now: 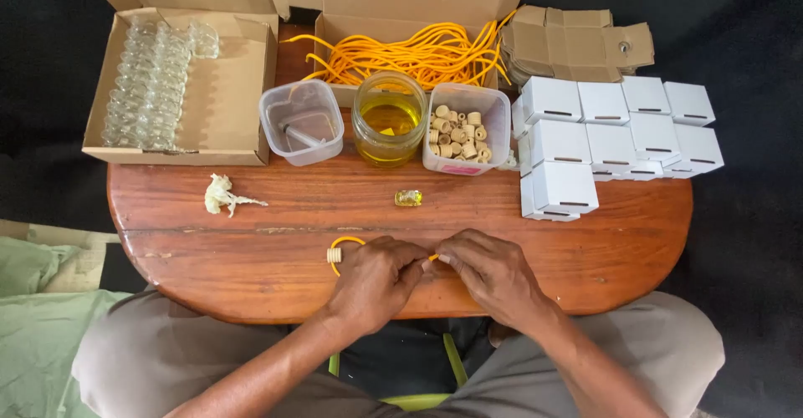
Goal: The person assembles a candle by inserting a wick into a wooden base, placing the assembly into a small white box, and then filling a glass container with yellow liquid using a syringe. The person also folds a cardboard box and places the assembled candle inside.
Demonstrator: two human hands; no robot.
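My left hand (376,280) and my right hand (492,272) meet at the near edge of the wooden table (251,217). Both pinch a yellow cord (345,241) that loops out to the left of my left hand. A small wooden bead (335,256) sits on that cord by the left hand's knuckles. A tiny glass bottle of yellow liquid (408,197) lies on the table just beyond my hands.
Behind stand a clear tub (302,121), a jar of yellow oil (389,119) and a tub of wooden beads (465,129). A box of glass bottles (150,79) is far left, a box of yellow cords (418,50) at the back, white boxes (611,129) right. A white wad (222,194) lies left.
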